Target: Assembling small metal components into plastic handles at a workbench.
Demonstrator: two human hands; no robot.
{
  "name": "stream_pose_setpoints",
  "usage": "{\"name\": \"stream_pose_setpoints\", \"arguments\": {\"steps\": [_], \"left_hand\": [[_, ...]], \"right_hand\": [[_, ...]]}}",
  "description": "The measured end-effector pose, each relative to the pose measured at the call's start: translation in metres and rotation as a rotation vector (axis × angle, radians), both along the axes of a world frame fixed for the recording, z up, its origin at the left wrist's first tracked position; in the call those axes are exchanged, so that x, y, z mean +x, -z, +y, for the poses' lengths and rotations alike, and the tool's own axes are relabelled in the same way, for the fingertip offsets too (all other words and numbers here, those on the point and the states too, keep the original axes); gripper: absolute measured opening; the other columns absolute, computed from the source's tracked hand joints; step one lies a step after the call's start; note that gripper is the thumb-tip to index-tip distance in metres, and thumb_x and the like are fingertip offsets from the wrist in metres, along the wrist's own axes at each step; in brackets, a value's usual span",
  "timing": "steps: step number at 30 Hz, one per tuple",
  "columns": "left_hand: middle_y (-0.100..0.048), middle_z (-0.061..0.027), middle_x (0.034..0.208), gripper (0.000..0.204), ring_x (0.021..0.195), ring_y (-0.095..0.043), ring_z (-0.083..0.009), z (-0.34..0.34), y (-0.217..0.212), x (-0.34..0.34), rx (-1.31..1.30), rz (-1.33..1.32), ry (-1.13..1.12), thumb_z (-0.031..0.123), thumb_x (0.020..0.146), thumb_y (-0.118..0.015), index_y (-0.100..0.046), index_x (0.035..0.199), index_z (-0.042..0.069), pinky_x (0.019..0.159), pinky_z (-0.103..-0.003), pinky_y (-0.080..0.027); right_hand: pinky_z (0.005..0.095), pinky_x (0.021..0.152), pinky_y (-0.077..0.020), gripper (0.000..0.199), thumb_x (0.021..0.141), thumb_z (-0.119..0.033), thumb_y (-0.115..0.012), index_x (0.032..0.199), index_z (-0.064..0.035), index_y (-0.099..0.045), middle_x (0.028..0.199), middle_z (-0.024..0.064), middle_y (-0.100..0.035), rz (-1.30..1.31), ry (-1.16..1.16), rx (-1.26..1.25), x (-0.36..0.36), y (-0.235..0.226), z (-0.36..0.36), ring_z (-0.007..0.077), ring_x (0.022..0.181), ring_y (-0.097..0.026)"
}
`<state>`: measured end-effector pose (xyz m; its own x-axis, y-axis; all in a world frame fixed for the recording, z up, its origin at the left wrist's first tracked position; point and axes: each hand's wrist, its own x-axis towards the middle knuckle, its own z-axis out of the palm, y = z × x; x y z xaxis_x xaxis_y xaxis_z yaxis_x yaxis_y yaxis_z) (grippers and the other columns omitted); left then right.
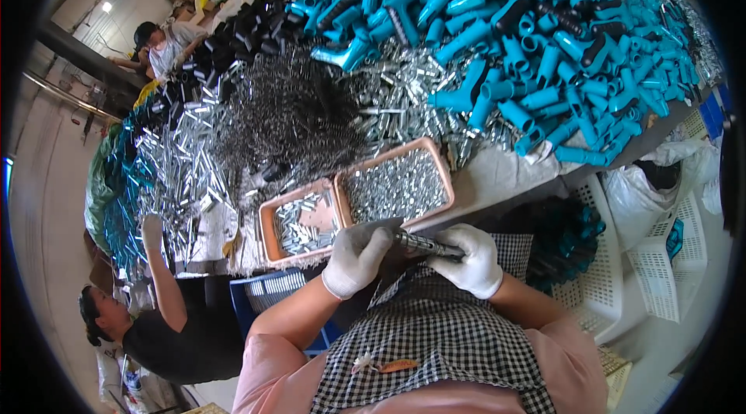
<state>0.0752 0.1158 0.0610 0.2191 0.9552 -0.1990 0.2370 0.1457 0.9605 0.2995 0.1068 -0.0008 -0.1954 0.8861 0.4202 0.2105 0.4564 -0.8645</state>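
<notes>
In white gloves, both my hands are closed on a slim metal shaft [423,244] held level in front of my apron. My left hand [359,260] grips its left end, and my right hand [471,260] wraps round its right end. A dark ribbed stretch, perhaps a spring, shows between the gloves. Just beyond my hands lies an orange two-part tray [336,201]. Its right part is full of small shiny metal pieces [398,187], while short metal pins [299,227] lie in the left part.
Dark coil springs [287,115] are heaped behind the tray. Teal plastic housings [528,56] pile up at the right, metal rods [186,153] at the left. White baskets [657,278] stand low at the right. One co-worker [155,321] is at my left, another [167,48] farther off.
</notes>
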Motion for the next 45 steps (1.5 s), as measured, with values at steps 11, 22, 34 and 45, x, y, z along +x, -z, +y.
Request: {"name": "stream_pose_setpoints", "arguments": {"steps": [11,22,34,45], "left_hand": [[-0.067,-0.0212,0.109,0.057,0.096,-0.066,-0.038,0.188,-0.001,0.122,0.674,0.571,0.179,0.028,0.08,-0.075,-0.055,0.125,0.0,0.084,-0.045,-0.052],[-0.065,-0.0144,0.099,0.024,0.099,-0.063,-0.0323,0.235,-0.001,0.18,1.031,1.129,0.442,0.013,0.081,-0.065,-0.061,0.104,0.007,0.081,-0.044,-0.053],[-0.057,-0.0138,0.124,0.039,0.124,-0.054,-0.0399,0.051,-0.001,0.005,-0.098,-0.875,0.017,0.0,0.091,-0.054,-0.044,0.129,0.005,0.101,-0.052,-0.049],[-0.063,-0.0178,0.117,0.053,0.119,-0.059,-0.0389,-0.019,0.028,-0.08,-0.069,-0.845,0.132,-0.004,0.072,-0.079,-0.052,0.117,0.006,0.098,-0.052,-0.051]], "right_hand": [[0.03,0.066,-0.0518,0.031,0.065,-0.006,-0.082,0.092,-0.0006,-0.068,0.083,0.0106,-0.067,0.085,0.117,-0.205,0.046,-0.003,0.004,0.0185,0.07,-0.065],[0.0317,0.07,-0.0527,0.032,0.066,-0.008,-0.082,0.093,0.0005,-0.067,0.087,0.0122,-0.068,0.003,0.139,-0.143,0.049,-0.008,-0.004,0.025,0.077,-0.068],[0.0315,0.068,-0.0523,0.031,0.069,-0.006,-0.081,0.096,0.0019,-0.067,0.085,0.0136,-0.068,0.007,0.121,-0.179,0.012,-0.017,-0.01,0.0226,0.073,-0.067],[0.034,0.066,-0.0559,0.033,0.065,-0.011,-0.084,0.092,0.0008,-0.068,0.086,0.0155,-0.069,-0.057,-0.116,-0.064,-0.032,-0.02,-0.025,0.0295,0.073,-0.07]]}}
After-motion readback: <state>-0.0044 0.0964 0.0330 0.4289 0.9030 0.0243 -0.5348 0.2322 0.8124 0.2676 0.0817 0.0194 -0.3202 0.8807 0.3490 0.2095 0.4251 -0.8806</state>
